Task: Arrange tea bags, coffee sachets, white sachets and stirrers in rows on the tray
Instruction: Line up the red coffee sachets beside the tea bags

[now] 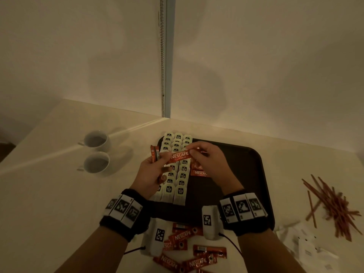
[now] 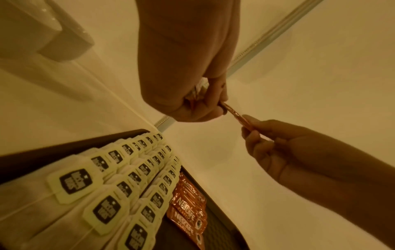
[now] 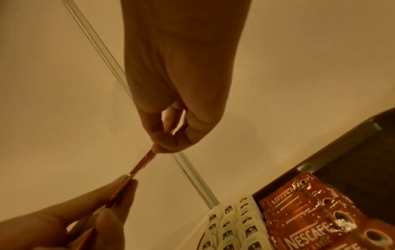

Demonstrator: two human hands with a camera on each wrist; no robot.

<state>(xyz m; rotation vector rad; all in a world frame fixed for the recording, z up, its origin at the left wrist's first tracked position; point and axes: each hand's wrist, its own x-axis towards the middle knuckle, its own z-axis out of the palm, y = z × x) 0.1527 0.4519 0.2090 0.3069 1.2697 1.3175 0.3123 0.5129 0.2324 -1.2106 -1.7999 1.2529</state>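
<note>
Both hands up over the tray (image 1: pixel 254 174): left hand (image 1: pixel 152 172) and right hand (image 1: pixel 208 160) each pinch an end of one coffee sachet (image 1: pixel 180 157), above the tea bags (image 1: pixel 175 174) at ten o'clock on the tray.

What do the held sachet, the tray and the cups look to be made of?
Sachet: glossy foil-like film, its edge glinting; both hands pinch it. Tray: dark, matte, probably plastic; faint ribbed floor. Cups: white glazed ceramic, likely; smooth sheen.
</note>
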